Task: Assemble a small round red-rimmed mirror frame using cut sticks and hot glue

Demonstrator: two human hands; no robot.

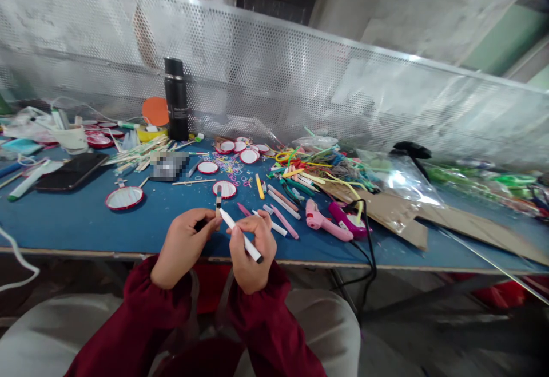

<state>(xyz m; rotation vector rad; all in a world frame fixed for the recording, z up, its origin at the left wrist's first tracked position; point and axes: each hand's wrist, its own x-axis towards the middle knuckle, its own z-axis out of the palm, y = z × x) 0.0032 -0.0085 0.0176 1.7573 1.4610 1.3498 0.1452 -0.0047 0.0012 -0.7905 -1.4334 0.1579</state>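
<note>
My left hand (180,245) pinches a small flat wooden stick (219,194) upright between thumb and fingers; dark and brown bands show on its upper part. In my right hand (254,254) is a white marker pen (229,218) with a black end, held like a pencil. Its tip meets or nearly meets the stick; I cannot tell which. Just beyond the stick lies a round white disc with a red rim (227,189). Several more markers, among them a pink marker (285,222) and a yellow marker (259,186), lie to the right of my hands.
A pink glue gun (328,222) with a black cord rests on the right, by cardboard (386,211) and a pile of pipe cleaners (338,162). A black bottle (175,99) stands at the back. Leftward are a phone (72,171), a white cup (72,138) and another red-rimmed disc (124,198).
</note>
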